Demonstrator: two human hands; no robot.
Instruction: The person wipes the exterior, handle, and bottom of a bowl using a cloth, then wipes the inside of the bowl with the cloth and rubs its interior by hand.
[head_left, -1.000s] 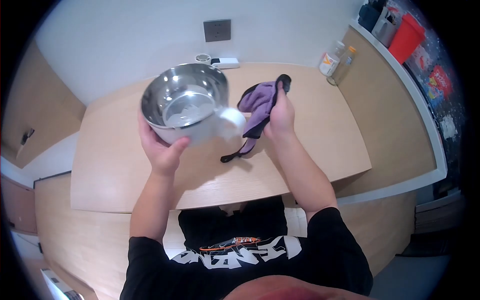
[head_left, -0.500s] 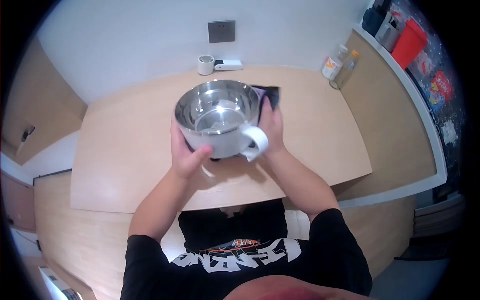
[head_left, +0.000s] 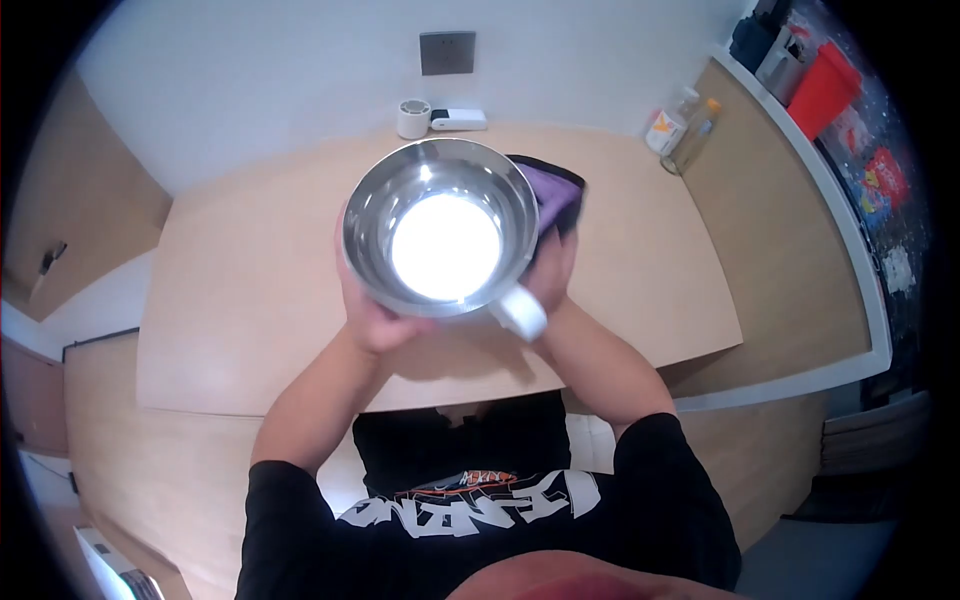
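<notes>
Steel bowl (head_left: 445,250) is held up over the table (head_left: 240,310), opening tipped toward the camera, white handle (head_left: 522,313) pointed near right. Bowl's left side is grasped by left hand (head_left: 375,322). Purple cloth (head_left: 550,195), dark-edged, is gripped in right hand (head_left: 552,272) beside bowl's right side; fingers partly hidden, cloth-to-bowl contact cannot be told. Two bottles (head_left: 677,130) are seen at far right.

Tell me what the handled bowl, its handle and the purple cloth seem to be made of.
Handled bowl: probably stainless steel inside, polished, judging by the grey metallic wall, mirror-like highlights and strong glare. Handle: smooth and white, likely plastic, though coated metal is possible. Purple cloth: soft-looking, matte textile, perhaps microfiber; its black-edged surface shows no gloss.
</notes>
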